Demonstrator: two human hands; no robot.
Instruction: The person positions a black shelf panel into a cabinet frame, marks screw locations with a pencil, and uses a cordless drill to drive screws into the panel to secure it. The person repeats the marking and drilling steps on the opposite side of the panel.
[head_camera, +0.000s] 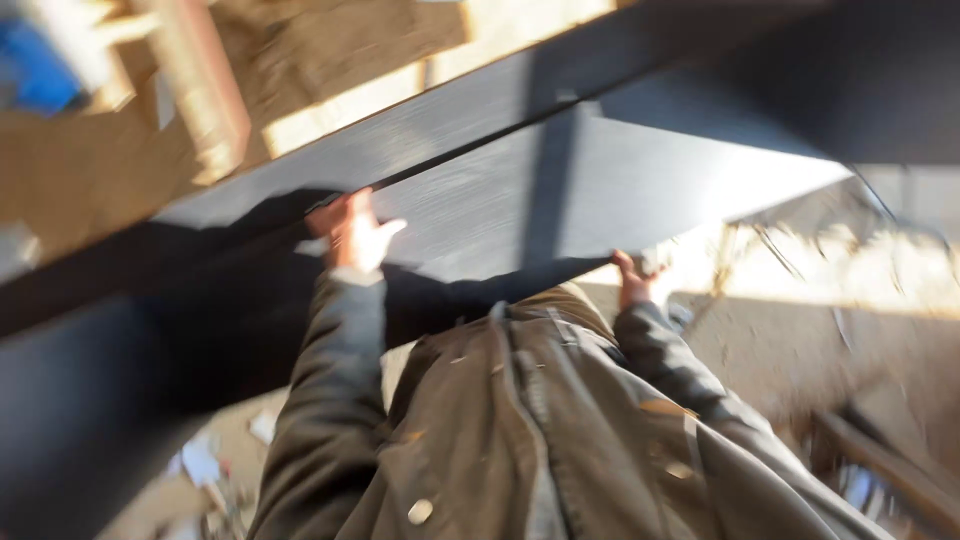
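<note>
Hands are gripping a large dark panel (560, 190) from its near edge, and the whole view is smeared by motion blur. The left hand (350, 232) is resting on the panel's upper face at the edge closest to the person, its fingers lying flat on the dark grained surface and the thumb side pointing away to the right; it is pressing down on the board, though whether any fingers are curling under the edge cannot be told. The right hand (632, 282) is sitting lower and further right, its fingers hooking over the near edge of the same panel, so it is clamped on the board there. The panel is stretching away from both hands, up and to the right, with a long seam or second dark board (440, 130) running just beyond the left hand's fingertips.

Below the hands, an olive-brown jacket (520, 430) is filling the lower middle of the view, its sleeves leading up to each wrist. Past the left hand and beyond the dark boards, pale wooden boards (330, 60) are catching bright sunlight. Out beyond the right hand, a sunlit dusty floor (800, 330) with scattered debris is showing, and scraps of paper (205, 460) are lying on the ground below the left sleeve.
</note>
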